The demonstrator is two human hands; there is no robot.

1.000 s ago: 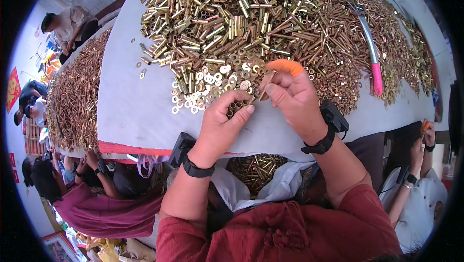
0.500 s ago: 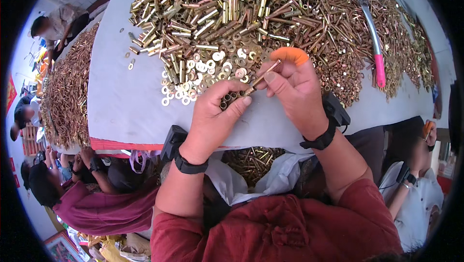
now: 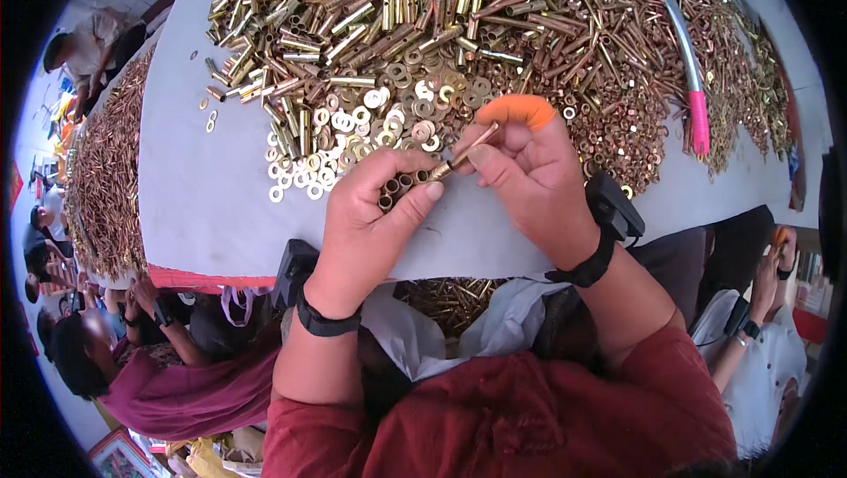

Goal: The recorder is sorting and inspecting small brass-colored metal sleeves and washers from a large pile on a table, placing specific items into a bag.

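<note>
My left hand [image 3: 366, 204] is closed around several short brass-coloured metal tubes [image 3: 404, 183], lined up side by side with their hollow ends showing. At its fingertips, one more tube meets the lower end of a slim copper-coloured bolt [image 3: 476, 144]. My right hand [image 3: 534, 173] pinches this bolt between thumb and fingers, tilted up to the right. How deep the bolt sits in the tube I cannot tell. An orange finger cover [image 3: 516, 111] wraps one finger of the right hand. Just beyond my hands lie loose flat washers [image 3: 353, 129].
A big heap of metal tubes [image 3: 388, 10] spreads over the grey tabletop [image 3: 203, 204], with small nuts [image 3: 622, 138] at its right. A pink-handled tool [image 3: 699, 120] lies on the heap. Below the edge, a white bag [image 3: 401, 328] holds more metal parts. Other people sit on both sides.
The view has shifted, so the heap's left part and my left hand appear farther left. Both hands keep their grips. The bolt's upper end sits slightly lower and closer to the left hand's fingertips.
</note>
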